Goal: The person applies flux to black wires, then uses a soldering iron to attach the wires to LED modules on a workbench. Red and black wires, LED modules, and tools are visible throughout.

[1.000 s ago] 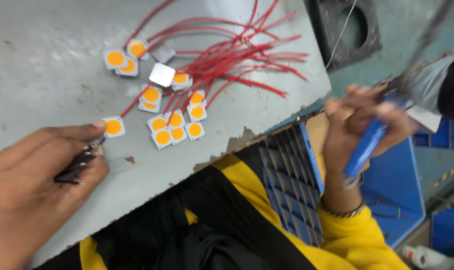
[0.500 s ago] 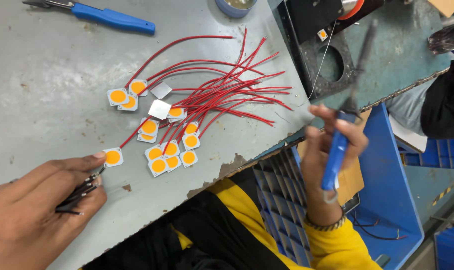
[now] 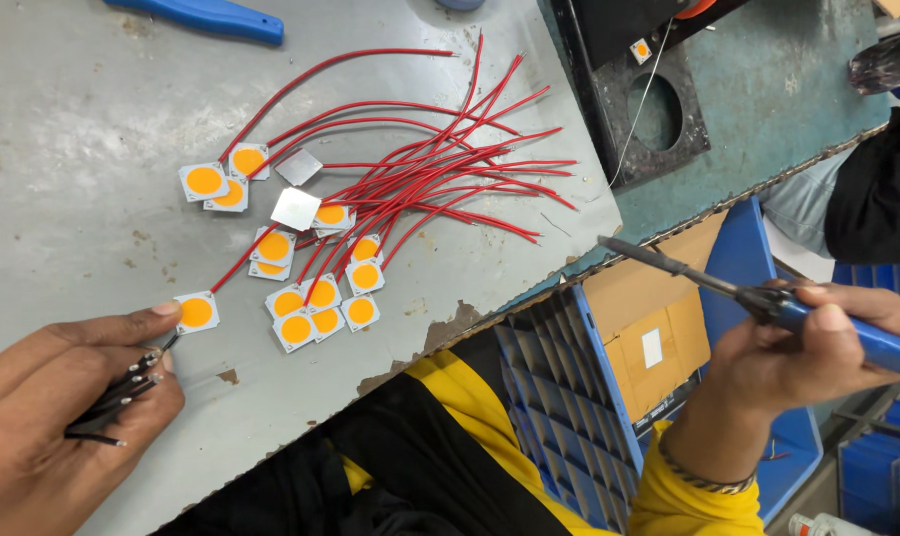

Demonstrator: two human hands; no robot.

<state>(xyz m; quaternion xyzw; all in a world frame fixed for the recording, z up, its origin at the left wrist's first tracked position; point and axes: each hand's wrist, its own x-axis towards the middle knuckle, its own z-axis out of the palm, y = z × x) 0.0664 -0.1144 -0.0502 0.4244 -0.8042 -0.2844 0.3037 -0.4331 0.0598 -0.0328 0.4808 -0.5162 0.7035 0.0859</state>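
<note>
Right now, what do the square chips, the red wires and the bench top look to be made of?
Square chips: white, likely ceramic or coated metal plates with a matte orange-yellow disc; two lie showing a bare silvery face. Red wires: smooth, slightly glossy red plastic insulation, with bare ends too small to judge. Bench top: grey painted board or metal, scuffed, paint chipped at the edge showing a brown layer.

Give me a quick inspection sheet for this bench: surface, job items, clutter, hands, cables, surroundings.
Surface: grey worktable, scuffed, chipped along the near edge.
Job's things: square LED chips with orange centres, clustered; one chip sits apart by the left fingertip.
Clutter: blue-handled tool at the far edge.
Grippers: left hand holds a bundle of black wires; right hand holds a soldering iron off the table.
Cables: red wires fan out from the chips.
Surroundings: blue crate, cardboard box, black plate with a hole.
</note>
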